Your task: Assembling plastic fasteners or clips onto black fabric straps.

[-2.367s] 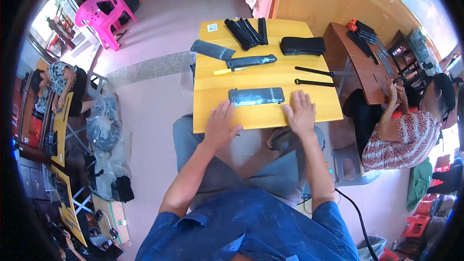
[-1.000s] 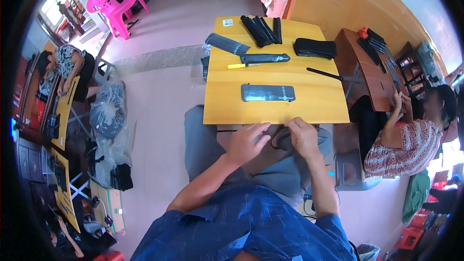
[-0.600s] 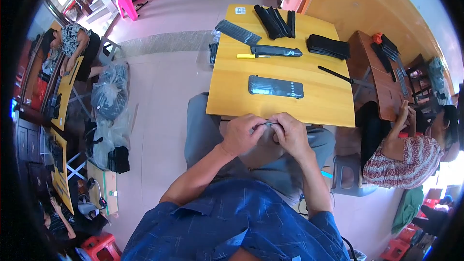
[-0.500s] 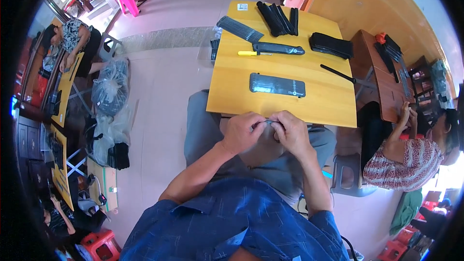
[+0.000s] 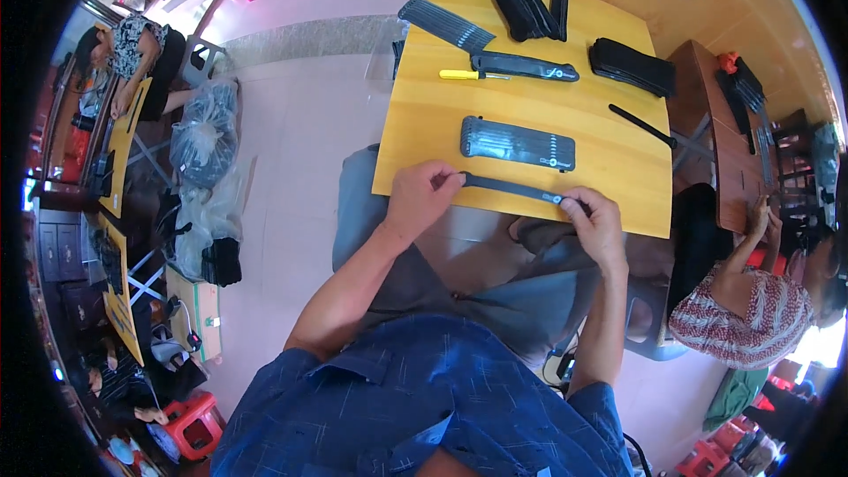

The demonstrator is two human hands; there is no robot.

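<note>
A narrow dark strap (image 5: 511, 186) with a small pale mark near its right end stretches between my hands, low over the front edge of the yellow table (image 5: 415, 137). My left hand (image 5: 422, 200) pinches its left end, and my right hand (image 5: 601, 225) grips the right end between thumb and fingers. Just beyond the strap lies a flat row of similar dark straps (image 5: 517, 143), side by side. Farther back are a yellow-handled tool (image 5: 459, 75) with a thin shaft and a dark strap bundle (image 5: 526, 66).
Another fanned row of straps (image 5: 446, 23), black bundles (image 5: 521, 7), a black stack (image 5: 632, 67) and a single black strap (image 5: 642, 125) lie on the table. A person (image 5: 742, 314) sits at a brown table on the right. Plastic bags (image 5: 208, 146) stand on the floor to the left.
My hands were close together at the table's front edge; they have moved apart and slightly forward, with the strap now drawn out lengthwise between them. The view has shifted a little.
</note>
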